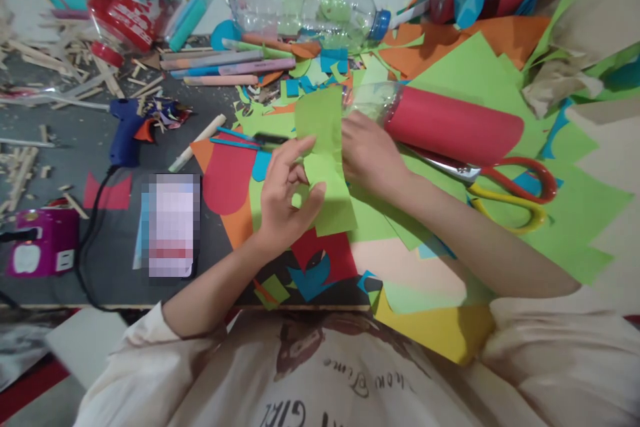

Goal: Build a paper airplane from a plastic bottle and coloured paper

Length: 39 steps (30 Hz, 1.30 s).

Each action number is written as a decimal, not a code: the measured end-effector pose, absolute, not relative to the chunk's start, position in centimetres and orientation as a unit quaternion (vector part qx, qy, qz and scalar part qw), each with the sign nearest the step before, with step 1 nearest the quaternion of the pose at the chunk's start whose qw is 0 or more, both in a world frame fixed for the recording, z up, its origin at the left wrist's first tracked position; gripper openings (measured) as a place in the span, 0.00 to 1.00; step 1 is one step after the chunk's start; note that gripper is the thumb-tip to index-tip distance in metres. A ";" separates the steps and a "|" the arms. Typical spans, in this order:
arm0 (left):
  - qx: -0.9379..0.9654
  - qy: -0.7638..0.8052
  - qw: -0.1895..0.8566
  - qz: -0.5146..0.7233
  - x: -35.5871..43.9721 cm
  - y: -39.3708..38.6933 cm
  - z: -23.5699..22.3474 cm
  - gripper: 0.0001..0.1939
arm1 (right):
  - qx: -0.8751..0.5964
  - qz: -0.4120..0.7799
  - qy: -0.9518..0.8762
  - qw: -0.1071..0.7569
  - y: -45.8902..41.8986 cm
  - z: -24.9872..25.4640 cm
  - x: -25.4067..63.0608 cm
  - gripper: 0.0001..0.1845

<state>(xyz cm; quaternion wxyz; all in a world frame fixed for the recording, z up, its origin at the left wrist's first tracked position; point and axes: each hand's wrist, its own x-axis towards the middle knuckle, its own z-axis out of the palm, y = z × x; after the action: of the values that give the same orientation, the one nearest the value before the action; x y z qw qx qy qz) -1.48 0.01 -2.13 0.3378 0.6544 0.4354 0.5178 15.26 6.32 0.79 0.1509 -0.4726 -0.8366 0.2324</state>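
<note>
A creased strip of green paper [327, 170] stands up from the table in front of me, folded across its middle. My left hand [287, 197] is at its left edge, fingers curled and the thumb lying against the lower part. At the right edge, my right hand [370, 150] grips the paper with bent fingers; its fingertips are partly hidden behind the sheet. A red paper-covered plastic bottle [455, 123] lies just past my right hand. Near my right forearm are scissors [510, 193] with red and yellow handles. Left of my left hand lies a red rounded paper piece [230, 173].
A blue glue gun [125, 130], a phone [173, 225] and a purple box [44, 242] lie to the left. Markers [230, 67], a clear bottle [305, 10] and a red-capped bottle [130, 7] are at the back. Wood sticks and paper scraps cover much of the table.
</note>
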 end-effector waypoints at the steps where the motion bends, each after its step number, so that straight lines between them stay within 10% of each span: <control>1: 0.660 0.440 0.329 0.512 -1.4 -0.1 -2.1 0.24 | -0.505 0.244 -0.804 0.198 5.9 0.9 16.2 0.10; 11: 0.786 0.379 0.379 0.309 -0.3 -0.7 -2.8 0.21 | -0.523 0.569 -0.426 0.470 2.2 0.9 20.5 0.11; 39: 0.887 0.382 0.191 0.177 -1.6 0.9 -2.9 0.36 | -0.460 0.561 -0.578 0.373 0.5 -1.1 20.8 0.24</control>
<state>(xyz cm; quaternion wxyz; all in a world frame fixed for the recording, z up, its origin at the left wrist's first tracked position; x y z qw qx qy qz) -1.64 0.86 -2.90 0.1913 0.8868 0.3817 0.1770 20.76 0.47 -1.12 0.3731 -0.4600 -0.5781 0.5612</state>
